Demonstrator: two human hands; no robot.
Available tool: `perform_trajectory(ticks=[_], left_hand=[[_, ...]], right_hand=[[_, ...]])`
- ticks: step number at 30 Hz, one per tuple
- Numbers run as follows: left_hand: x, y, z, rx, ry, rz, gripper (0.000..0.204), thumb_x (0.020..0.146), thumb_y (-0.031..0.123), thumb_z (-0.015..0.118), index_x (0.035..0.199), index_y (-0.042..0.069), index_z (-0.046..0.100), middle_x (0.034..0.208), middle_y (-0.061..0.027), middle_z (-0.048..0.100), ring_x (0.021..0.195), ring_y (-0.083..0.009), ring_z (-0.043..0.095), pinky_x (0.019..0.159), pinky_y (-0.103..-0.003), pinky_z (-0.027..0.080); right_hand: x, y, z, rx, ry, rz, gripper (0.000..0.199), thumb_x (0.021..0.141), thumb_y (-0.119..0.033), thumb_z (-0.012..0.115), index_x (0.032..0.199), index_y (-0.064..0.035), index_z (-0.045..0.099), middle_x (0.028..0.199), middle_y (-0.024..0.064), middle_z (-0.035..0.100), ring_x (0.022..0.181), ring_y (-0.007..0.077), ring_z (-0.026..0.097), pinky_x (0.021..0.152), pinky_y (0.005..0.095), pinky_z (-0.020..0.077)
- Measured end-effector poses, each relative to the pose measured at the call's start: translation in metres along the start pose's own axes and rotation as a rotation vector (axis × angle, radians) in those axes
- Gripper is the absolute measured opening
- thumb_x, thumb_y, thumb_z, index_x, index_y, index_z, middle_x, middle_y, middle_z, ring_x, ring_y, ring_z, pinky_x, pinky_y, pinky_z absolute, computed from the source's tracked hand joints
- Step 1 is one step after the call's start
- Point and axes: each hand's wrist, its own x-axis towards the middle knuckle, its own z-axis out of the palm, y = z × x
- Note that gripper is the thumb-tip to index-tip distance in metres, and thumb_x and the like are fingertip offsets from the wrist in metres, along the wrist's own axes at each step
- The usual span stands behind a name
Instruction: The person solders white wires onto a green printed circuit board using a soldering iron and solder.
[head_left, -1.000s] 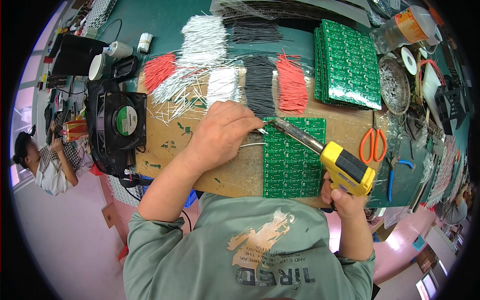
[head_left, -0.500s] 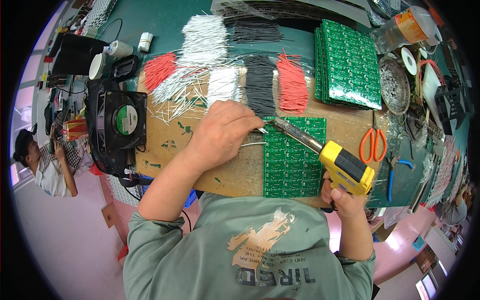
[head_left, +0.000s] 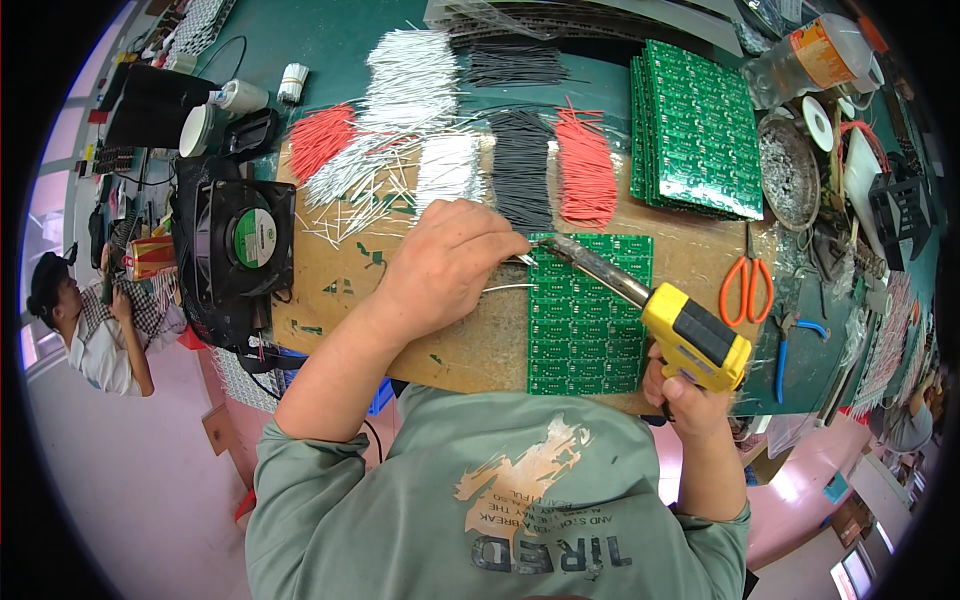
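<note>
My left hand (head_left: 447, 262) is closed in a pinch at the upper left corner of a green circuit board panel (head_left: 590, 330). Between its fingertips is a short white wire (head_left: 524, 259), mostly covered by the fingers. My right hand (head_left: 688, 393) grips a yellow and black soldering gun (head_left: 695, 335) by its handle. The gun's dark metal barrel slants up and left, its tip at the board's top left corner close to my left fingertips. Another white wire (head_left: 508, 288) sticks out from the board's left edge. Whether the tip touches the pinched wire I cannot tell.
Piles of white wires (head_left: 448, 168), black wires (head_left: 521, 172) and red wires (head_left: 585, 168) lie beyond the board. A stack of circuit boards (head_left: 695, 130) stands far right, with orange-handled scissors (head_left: 747, 290) nearer. A black fan (head_left: 240, 243) stands left. Another person (head_left: 100, 325) is at far left.
Both hands, the soldering gun and the board hold almost the same places. Only very slight shifts show.
</note>
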Motion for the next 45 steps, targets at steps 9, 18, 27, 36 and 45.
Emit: perform_trajectory(ticks=[9,18,27,36,45], left_hand=[[0.0,0.0,0.0,-0.003,0.0,-0.003,0.028,0.088,-0.002,0.072,0.112,0.01,0.079,0.109,-0.006,0.075,0.104,-0.029,0.071,0.093,-0.042,0.052],[0.001,0.001,0.0,-0.002,-0.01,-0.004,0.028,0.088,-0.001,0.072,0.112,0.01,0.079,0.109,-0.0058,0.075,0.103,-0.0286,0.071,0.093,-0.042,0.052],[0.002,0.002,-0.002,0.016,-0.015,-0.005,0.029,0.087,-0.003,0.074,0.113,0.009,0.079,0.109,-0.0076,0.076,0.104,-0.031,0.071,0.094,-0.043,0.053],[0.002,0.002,-0.001,0.018,-0.003,0.001,0.025,0.09,-0.001,0.076,0.113,0.009,0.078,0.106,-0.0072,0.076,0.102,-0.0301,0.071,0.092,-0.042,0.052],[0.001,0.002,-0.001,0.015,-0.016,-0.016,0.027,0.089,-0.001,0.075,0.113,0.009,0.078,0.11,-0.007,0.076,0.104,-0.0297,0.071,0.093,-0.043,0.052]], right_hand=[[-0.001,-0.001,0.004,0.07,0.059,0.016,0.059,0.087,-0.027,0.09,0.132,0.0025,0.065,0.087,0.006,0.068,0.07,0.0131,0.063,0.061,0.0279,0.0495],[-0.001,0.0,0.004,0.117,0.058,-0.024,0.063,0.087,-0.031,0.092,0.131,0.0038,0.064,0.083,0.0077,0.067,0.066,0.0143,0.062,0.057,0.0289,0.0492],[-0.014,-0.006,0.003,0.164,0.223,-0.184,0.081,0.081,-0.041,0.094,0.14,0.0031,0.059,0.072,0.0031,0.055,0.056,0.0159,0.052,0.052,0.0314,0.043],[-0.03,-0.042,-0.052,-0.087,0.515,-0.812,0.082,0.092,-0.041,0.09,0.15,0.0046,0.053,0.075,0.0019,0.057,0.062,0.0149,0.054,0.055,0.0311,0.0431],[-0.023,-0.05,-0.06,-0.211,0.684,-0.629,0.067,0.1,-0.029,0.08,0.149,0.0086,0.055,0.072,0.0012,0.053,0.057,0.0127,0.051,0.054,0.0289,0.0422]])
